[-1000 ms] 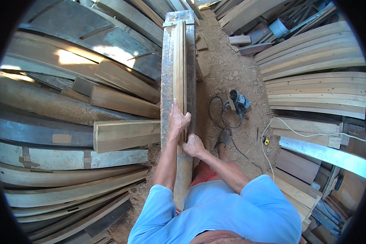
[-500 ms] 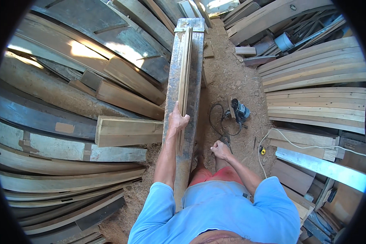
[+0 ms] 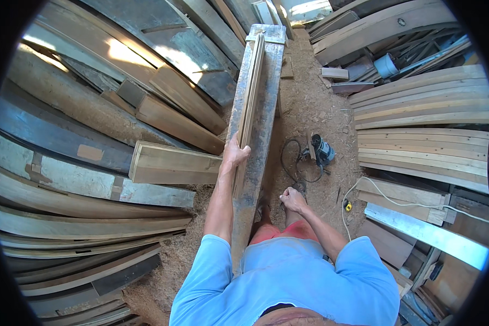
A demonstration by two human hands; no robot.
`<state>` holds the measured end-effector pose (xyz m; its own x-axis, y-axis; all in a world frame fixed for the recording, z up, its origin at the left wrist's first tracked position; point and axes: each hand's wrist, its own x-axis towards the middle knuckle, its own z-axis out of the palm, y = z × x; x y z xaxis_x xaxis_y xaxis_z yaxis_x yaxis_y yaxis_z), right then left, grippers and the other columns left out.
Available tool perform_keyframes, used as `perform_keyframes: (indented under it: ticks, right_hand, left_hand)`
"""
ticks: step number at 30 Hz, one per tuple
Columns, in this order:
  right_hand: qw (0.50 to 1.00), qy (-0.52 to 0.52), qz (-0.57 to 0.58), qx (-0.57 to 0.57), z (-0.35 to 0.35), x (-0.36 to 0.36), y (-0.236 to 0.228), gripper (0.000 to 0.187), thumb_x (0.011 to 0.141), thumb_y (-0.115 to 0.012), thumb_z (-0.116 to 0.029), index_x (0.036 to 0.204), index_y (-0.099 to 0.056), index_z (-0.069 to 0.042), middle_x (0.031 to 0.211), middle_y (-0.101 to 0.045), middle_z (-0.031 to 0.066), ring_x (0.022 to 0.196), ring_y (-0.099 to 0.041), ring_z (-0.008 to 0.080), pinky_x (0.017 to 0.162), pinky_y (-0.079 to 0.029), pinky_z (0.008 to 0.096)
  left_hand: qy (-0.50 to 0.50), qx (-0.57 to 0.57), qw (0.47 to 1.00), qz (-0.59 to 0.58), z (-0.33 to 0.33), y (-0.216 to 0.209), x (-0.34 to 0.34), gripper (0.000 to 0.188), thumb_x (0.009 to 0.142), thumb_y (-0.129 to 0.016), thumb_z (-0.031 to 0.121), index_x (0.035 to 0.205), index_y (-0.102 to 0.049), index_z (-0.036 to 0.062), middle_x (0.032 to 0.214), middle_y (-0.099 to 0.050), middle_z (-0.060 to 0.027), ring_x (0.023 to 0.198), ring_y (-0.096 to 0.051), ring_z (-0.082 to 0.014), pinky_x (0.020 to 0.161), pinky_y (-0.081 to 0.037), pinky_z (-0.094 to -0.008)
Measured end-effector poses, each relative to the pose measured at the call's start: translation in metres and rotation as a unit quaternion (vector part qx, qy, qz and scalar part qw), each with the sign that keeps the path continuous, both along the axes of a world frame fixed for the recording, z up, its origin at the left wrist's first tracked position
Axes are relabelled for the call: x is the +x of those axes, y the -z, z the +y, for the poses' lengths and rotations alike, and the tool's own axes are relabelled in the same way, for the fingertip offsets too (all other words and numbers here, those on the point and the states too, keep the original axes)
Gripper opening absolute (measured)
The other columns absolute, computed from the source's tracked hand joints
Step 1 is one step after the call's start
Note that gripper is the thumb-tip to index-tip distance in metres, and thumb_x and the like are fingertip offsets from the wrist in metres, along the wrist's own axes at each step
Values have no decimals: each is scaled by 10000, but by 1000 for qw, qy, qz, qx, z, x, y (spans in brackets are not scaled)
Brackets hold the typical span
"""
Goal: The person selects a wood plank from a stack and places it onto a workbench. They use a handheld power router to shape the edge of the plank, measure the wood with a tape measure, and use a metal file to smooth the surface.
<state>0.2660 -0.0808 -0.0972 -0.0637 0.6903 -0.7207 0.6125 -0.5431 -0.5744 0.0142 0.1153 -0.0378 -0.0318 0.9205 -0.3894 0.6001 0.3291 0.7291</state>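
Grasped wooden strips (image 3: 250, 98) with left hand (image 3: 235, 152), lengthwise on bench (image 3: 267, 92) beneath and ahead; withdrew curled right hand (image 3: 294, 200) from them, could not tell whether holding anything; thus steadied one-handed.

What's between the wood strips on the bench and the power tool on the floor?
Head view, strips to tool: the bench's bare right side, sawdust-strewn floor, and a looped black cord.
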Motion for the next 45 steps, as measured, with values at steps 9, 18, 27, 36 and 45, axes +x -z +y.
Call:
perform_keyframes:
  ticks: [9,18,27,36,45]
  right_hand:
    - [1000,11,25,6,23,-14,-18,446,878,-701,-394,1059,-624,7,1009,-711,217,980,-693,339,859,-529,443]
    - [962,193,157,111,122,-112,-33,799,815,-794,-438,1325,-520,113,1193,-672,294,1117,-675,314,931,-536,431]
    - [910,305,266,92,127,-118,-43,300,778,-774,-109,972,-708,111,865,-727,145,721,-706,208,654,-588,354]
    - [807,390,410,170,120,-148,-91,475,914,-770,-258,1182,-634,110,1123,-694,136,949,-685,204,825,-575,341]
    - [850,421,304,88,70,-167,3,590,964,-707,-366,1263,-583,127,1176,-679,168,1002,-671,227,888,-565,373]
  left_hand:
    - [4,11,1000,17,-65,-4,-9,807,780,-660,178,1524,-360,92,1142,-687,-298,1089,-661,-445,981,-519,-486]
    - [14,69,995,71,-220,-4,-6,901,762,-706,76,1540,-266,-45,1380,-473,-422,1255,-509,-556,1081,-439,-534]
    - [66,81,989,101,-237,-19,5,1042,841,-771,335,1586,-141,-29,1569,-191,-405,1480,-197,-526,1224,-195,-536]
    - [-91,-54,992,-62,-193,-27,-88,735,876,-726,459,1392,-538,-29,1331,-625,-263,1276,-585,-380,1075,-455,-439]
    - [-150,-153,977,-20,-253,2,-98,714,902,-646,572,1367,-572,35,1310,-631,-263,1246,-594,-399,1054,-455,-469]
